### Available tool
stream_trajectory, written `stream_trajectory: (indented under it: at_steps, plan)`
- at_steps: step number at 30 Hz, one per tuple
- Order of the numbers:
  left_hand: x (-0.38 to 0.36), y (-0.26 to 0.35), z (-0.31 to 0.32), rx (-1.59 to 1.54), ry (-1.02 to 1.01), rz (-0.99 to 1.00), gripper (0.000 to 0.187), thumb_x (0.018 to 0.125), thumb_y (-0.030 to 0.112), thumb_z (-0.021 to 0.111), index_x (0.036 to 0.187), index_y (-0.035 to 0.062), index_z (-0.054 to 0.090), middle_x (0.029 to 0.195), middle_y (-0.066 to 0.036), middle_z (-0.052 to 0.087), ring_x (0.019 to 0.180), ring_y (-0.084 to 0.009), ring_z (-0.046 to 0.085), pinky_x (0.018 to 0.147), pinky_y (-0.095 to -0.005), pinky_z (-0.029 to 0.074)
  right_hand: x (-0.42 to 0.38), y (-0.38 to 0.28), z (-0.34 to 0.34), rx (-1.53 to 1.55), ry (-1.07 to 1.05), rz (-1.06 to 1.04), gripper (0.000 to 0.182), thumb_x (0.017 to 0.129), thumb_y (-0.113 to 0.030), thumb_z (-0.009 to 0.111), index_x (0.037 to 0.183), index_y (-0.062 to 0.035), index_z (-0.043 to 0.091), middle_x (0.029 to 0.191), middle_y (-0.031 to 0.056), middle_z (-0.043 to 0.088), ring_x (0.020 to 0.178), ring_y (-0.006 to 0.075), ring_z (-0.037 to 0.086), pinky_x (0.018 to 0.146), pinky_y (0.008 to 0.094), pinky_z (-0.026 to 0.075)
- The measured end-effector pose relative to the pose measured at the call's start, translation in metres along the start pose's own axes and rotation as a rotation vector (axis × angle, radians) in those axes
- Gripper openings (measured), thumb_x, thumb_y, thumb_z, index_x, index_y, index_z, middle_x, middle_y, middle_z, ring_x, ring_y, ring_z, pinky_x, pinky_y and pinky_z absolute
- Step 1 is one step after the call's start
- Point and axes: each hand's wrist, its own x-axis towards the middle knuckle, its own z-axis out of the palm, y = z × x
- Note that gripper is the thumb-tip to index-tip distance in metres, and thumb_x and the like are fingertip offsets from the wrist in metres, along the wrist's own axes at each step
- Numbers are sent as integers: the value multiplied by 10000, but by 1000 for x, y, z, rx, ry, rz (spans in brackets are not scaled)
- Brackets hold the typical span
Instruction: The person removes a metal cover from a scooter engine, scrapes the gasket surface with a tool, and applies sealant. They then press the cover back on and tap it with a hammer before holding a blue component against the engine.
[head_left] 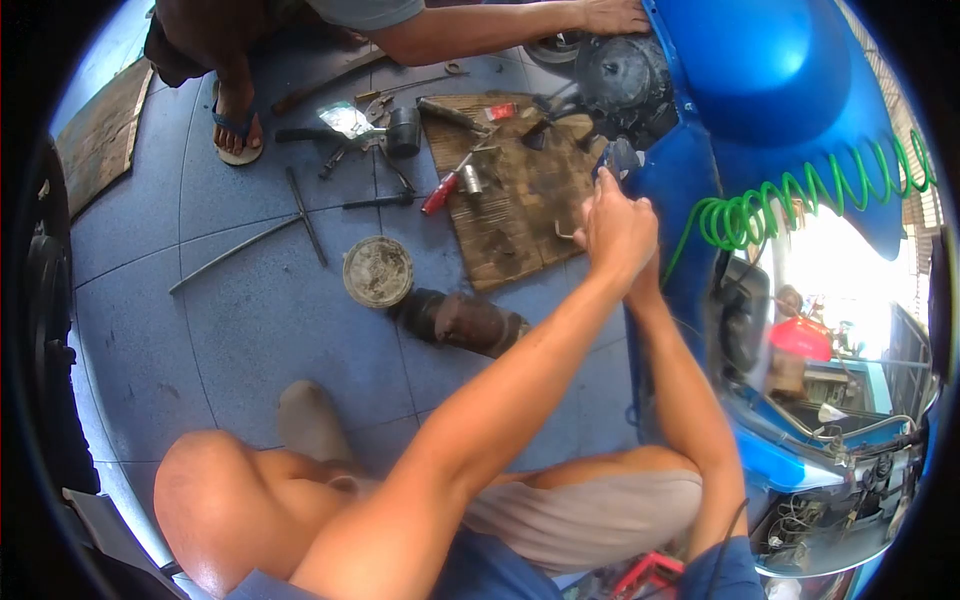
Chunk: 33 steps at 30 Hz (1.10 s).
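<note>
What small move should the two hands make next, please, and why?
I would perhaps draw the left hand back slightly. It overlaps the right hand and hides most of it, so their grip beside the black engine is unclear. The co-worker's hand rests near the blue body panel, so a slow move seems safer.

Open passage runs low over the tiled floor (140, 370), between the T-shaped bar (307, 218) and the person's bent left knee (205, 490). Farther right, the round tin (378, 271) and the dark cylindrical part (470, 322) interrupt this course. Beyond, loose tools (403, 133) crowd the floor and cardboard (525, 240). The blue panel (770, 60) and green coiled hose (735, 222) obstruct the right; a co-worker's outstretched arm (480, 32) spans the far edge.
</note>
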Motion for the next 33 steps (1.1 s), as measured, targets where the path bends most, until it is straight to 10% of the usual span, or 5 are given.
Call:
stream_trajectory:
  at_steps: [5, 13, 29, 33]
  plan:
    - [1, 3, -9, -414, 4, -115, 560, 983, 327, 614, 1393, -52, 582, 1304, -254, 662, 1183, -291, 643, 1020, -427, 475, 7, -28, -11, -190, 20, 23, 470, 938, -281, 676, 1260, 32, 537, 1128, 263, 660, 1100, 463, 623, 932, 515, 498]
    - [19, -9, -34, -967, -94, -460, 545, 1086, 499, 320, 1200, 140, 714, 1122, 22, 773, 920, -121, 491, 937, -409, 321, 7, -22, -4, -375, 111, -14, 306, 982, -185, 610, 1174, 41, 536, 1084, 292, 653, 1005, 486, 634, 874, 537, 510]
    - [20, -26, -14, -872, 42, -248, 753, 1044, 640, 425, 1355, -12, 638, 1326, -206, 679, 1223, -321, 600, 1151, -419, 356, 8, -23, -5, -358, 89, 0, 335, 966, -180, 620, 1193, 45, 521, 1082, 288, 649, 1030, 492, 619, 893, 546, 490]
    - [15, -14, -9, -98, -60, -77, 904, 934, 628, 590, 1566, 9, 403, 1547, -237, 488, 1445, -414, 440, 1193, -483, 326, 9, -23, -8, -408, -28, -1, 399, 929, -221, 682, 1216, 27, 558, 1111, 265, 669, 1055, 477, 632, 900, 525, 499]
